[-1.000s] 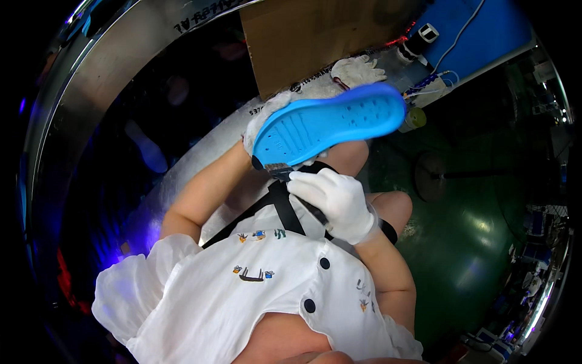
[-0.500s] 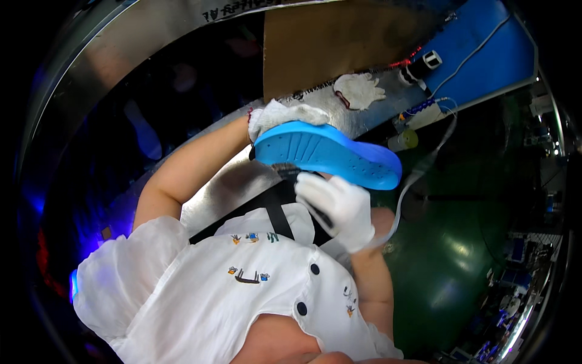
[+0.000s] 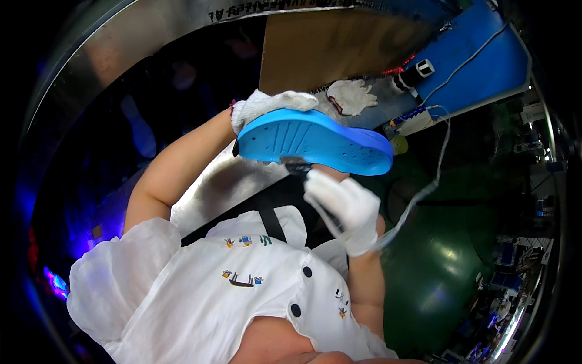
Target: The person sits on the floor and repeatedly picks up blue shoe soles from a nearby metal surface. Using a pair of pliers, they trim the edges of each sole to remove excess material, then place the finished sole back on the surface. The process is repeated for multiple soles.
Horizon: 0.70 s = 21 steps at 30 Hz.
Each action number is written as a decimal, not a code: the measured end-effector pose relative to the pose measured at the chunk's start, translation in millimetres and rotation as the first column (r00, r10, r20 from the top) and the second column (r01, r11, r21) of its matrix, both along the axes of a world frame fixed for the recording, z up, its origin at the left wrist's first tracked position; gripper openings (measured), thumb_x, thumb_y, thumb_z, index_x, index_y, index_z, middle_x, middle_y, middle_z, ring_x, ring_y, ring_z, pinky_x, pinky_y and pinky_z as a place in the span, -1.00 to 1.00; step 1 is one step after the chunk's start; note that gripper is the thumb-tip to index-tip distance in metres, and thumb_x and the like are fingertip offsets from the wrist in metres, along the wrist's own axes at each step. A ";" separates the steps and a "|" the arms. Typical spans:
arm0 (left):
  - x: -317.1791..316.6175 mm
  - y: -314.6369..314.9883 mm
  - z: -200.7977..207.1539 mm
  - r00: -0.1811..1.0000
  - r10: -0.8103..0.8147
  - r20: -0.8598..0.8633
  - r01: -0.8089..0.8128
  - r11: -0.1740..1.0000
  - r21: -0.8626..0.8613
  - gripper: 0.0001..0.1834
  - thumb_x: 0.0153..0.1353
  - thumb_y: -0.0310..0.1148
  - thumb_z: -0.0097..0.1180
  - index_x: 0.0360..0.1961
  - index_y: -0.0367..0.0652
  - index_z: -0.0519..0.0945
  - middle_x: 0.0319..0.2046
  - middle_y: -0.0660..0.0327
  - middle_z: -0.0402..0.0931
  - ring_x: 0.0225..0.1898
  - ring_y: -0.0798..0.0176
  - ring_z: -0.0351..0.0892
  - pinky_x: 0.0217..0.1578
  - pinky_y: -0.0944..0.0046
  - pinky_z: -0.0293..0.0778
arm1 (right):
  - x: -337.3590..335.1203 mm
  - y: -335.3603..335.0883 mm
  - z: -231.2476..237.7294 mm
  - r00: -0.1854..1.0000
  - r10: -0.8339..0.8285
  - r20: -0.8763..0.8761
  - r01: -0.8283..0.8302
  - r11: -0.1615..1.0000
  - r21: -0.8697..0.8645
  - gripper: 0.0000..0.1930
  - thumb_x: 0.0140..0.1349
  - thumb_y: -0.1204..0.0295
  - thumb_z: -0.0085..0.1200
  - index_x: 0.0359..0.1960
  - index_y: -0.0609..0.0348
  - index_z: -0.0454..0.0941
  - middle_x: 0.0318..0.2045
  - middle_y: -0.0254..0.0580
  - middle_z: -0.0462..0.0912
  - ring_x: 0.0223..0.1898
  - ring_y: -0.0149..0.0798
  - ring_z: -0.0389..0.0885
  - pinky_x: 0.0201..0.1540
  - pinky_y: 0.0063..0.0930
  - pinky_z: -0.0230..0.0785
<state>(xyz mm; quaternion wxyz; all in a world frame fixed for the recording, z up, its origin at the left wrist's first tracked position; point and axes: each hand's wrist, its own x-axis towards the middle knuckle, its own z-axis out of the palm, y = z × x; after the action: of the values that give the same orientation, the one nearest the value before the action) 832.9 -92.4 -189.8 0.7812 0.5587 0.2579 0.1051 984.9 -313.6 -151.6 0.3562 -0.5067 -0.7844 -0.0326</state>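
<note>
A blue shoe sole (image 3: pixel 315 142) is held up in front of me with its ribbed, dotted face toward me. My left hand (image 3: pixel 273 104), in a white knit glove, grips its far left edge, with most of the fingers hidden behind it. My right hand (image 3: pixel 348 209), also in a white glove, is closed around a dark tool that looks like a small brush (image 3: pixel 296 164). The head of the brush is at the sole's near edge, left of its middle. Motion blurs the right fingers somewhat.
A loose white glove (image 3: pixel 351 97) lies on the metal bench beyond the sole, beside a brown cardboard sheet (image 3: pixel 339 48). A black-and-white cylinder (image 3: pixel 415 73) stands by a blue panel (image 3: pixel 479 54). A pale cable (image 3: pixel 441 164) hangs at right. Dim sole shapes (image 3: pixel 139 127) show at left.
The sole and my left hand have shifted slightly up and left in the picture. My right hand has turned and the brush now shows more clearly against the sole's near edge.
</note>
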 end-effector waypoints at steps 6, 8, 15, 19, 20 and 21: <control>-25.5 16.9 -38.6 0.861 -0.282 0.423 -0.059 0.771 0.634 -0.48 0.32 -0.03 0.08 0.20 -0.07 0.47 0.14 0.16 0.44 0.15 0.27 0.45 0.22 0.23 0.36 | 8.9 3.3 -0.5 0.998 -0.034 -0.051 0.038 0.997 0.071 -0.70 -0.08 0.43 0.22 -0.22 -0.03 0.68 -0.12 -0.30 0.70 -0.59 -0.34 0.49 -0.58 -0.52 0.36; -24.7 -0.7 -1.2 0.992 -0.001 0.123 -0.031 0.966 0.257 -0.28 0.21 0.19 0.07 0.23 -0.12 0.45 0.09 0.05 0.48 0.07 0.14 0.52 0.08 0.12 0.47 | 1.3 -4.8 12.6 0.991 0.003 0.132 -0.001 1.000 -0.013 -0.65 -0.15 0.48 0.24 -0.22 -0.02 0.69 -0.13 -0.28 0.71 -0.58 -0.34 0.49 -0.59 -0.52 0.36; -51.0 -6.2 14.8 0.981 0.104 0.163 -0.075 0.981 -0.177 -0.39 0.33 0.12 -0.07 -0.07 -0.30 0.59 -0.32 -0.11 0.64 -0.38 0.03 0.70 -0.35 0.09 0.67 | 3.3 6.9 13.3 0.987 0.133 -0.087 -0.129 0.990 0.048 -0.65 -0.20 0.55 0.30 -0.24 0.21 0.66 -0.26 0.00 0.72 -0.57 -0.18 0.52 -0.50 -0.46 0.37; -84.1 -28.3 20.2 0.852 0.261 0.453 -0.177 0.959 -0.219 -0.39 0.37 0.11 -0.14 0.06 -0.29 0.40 -0.12 -0.14 0.46 -0.19 -0.08 0.56 -0.20 0.03 0.59 | 0.7 -4.0 9.4 0.908 0.265 -0.325 -0.246 0.964 0.099 -0.66 -0.16 0.55 0.28 -0.23 0.21 0.67 -0.21 0.03 0.71 -0.54 -0.21 0.58 -0.48 -0.48 0.43; -102.5 -37.0 38.1 0.788 0.291 0.542 -0.173 0.950 -0.259 -0.37 0.37 0.12 -0.13 0.11 -0.28 0.34 -0.05 -0.13 0.40 -0.13 -0.09 0.52 -0.14 0.03 0.57 | 2.8 -2.1 1.9 0.891 0.219 -0.398 -0.201 0.976 0.087 -0.65 -0.16 0.60 0.33 -0.23 0.23 0.64 -0.21 0.05 0.71 -0.50 -0.18 0.61 -0.44 -0.47 0.44; -122.5 -43.1 60.2 0.707 0.314 0.634 -0.160 0.944 -0.289 -0.35 0.36 0.12 -0.13 0.16 -0.27 0.28 0.01 -0.12 0.34 -0.07 -0.10 0.47 -0.09 0.02 0.54 | 2.4 1.4 -0.1 0.881 0.190 -0.433 -0.165 0.982 0.095 -0.65 -0.15 0.63 0.35 -0.23 0.25 0.62 -0.23 0.06 0.71 -0.47 -0.16 0.63 -0.41 -0.48 0.46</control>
<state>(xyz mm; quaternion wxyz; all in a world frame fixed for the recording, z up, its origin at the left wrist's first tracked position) 710.3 -135.4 -129.6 0.8558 0.3583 0.0384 0.3712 987.3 -312.2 -151.6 0.5396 -0.4169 -0.7254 0.0940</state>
